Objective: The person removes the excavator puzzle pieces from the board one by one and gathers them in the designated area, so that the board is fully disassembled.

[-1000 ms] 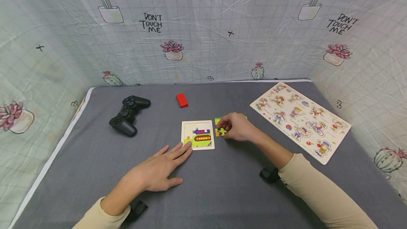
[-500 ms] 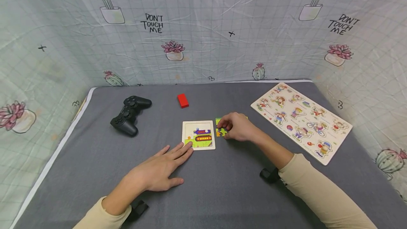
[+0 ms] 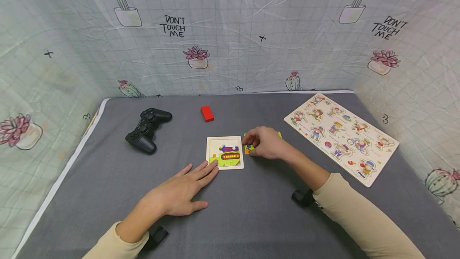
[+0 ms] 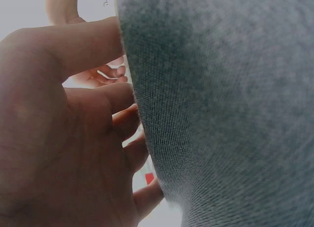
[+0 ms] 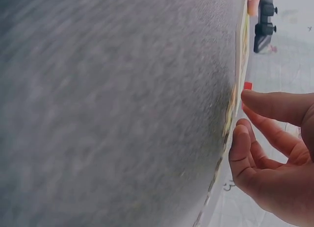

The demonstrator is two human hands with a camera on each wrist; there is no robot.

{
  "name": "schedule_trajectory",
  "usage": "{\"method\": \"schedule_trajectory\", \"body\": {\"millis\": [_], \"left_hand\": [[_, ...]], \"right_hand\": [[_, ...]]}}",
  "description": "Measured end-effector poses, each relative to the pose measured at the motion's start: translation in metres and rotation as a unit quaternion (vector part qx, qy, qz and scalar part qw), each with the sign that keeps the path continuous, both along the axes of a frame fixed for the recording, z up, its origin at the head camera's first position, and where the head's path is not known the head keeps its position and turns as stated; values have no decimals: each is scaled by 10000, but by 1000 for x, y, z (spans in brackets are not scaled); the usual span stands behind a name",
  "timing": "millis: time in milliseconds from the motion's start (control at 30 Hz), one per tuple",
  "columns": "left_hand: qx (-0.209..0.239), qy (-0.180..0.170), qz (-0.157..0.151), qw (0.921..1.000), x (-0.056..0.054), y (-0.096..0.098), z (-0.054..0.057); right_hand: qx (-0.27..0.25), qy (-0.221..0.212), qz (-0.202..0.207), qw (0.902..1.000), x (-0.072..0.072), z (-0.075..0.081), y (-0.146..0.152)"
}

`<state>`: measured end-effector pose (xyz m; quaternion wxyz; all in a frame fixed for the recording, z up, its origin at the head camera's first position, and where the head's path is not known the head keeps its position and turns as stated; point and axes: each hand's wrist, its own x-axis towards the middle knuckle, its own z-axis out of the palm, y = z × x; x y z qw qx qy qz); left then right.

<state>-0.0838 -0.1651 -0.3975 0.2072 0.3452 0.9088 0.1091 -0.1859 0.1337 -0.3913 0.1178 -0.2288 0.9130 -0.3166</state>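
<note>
My left hand [image 3: 181, 195] lies palm down with its fingers spread, fingertips on the lower left corner of a small square puzzle tray [image 3: 224, 168]. Assembled jigsaw pieces [image 3: 230, 156] with a purple and orange vehicle over green fill part of the tray; its upper left shows pale bottom. Right of the tray, my right hand [image 3: 267, 143] has its thumb and index finger bent round a puzzle piece [image 3: 248, 148] in yellow and green. More loose pieces [image 3: 279, 134] show from under this hand, mostly hidden. In the right wrist view, the right thumb [image 5: 274, 105] comes down beside the pieces' edge.
A black game controller [image 3: 146, 130] lies to the left, and a red block [image 3: 207, 114] behind the tray. At the right is a large wooden board [image 3: 341, 137] with cartoon figures. Patterned cloth [image 3: 230, 31] walls in the grey table.
My right hand shifts slightly left toward the tray, its fingers covering more of the loose pieces. The left hand stays in place. The whole view drifts a little.
</note>
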Motion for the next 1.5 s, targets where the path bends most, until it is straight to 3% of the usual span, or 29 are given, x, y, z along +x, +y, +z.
{"method": "schedule_trajectory", "body": {"millis": [700, 1500], "left_hand": [[-66, -41, 18, 10000, -1, 0, 2], [-67, -27, 18, 10000, -1, 0, 2]], "right_hand": [[186, -295, 292, 9990, -3, 5, -44], [520, 81, 634, 9966, -4, 3, -62]]}}
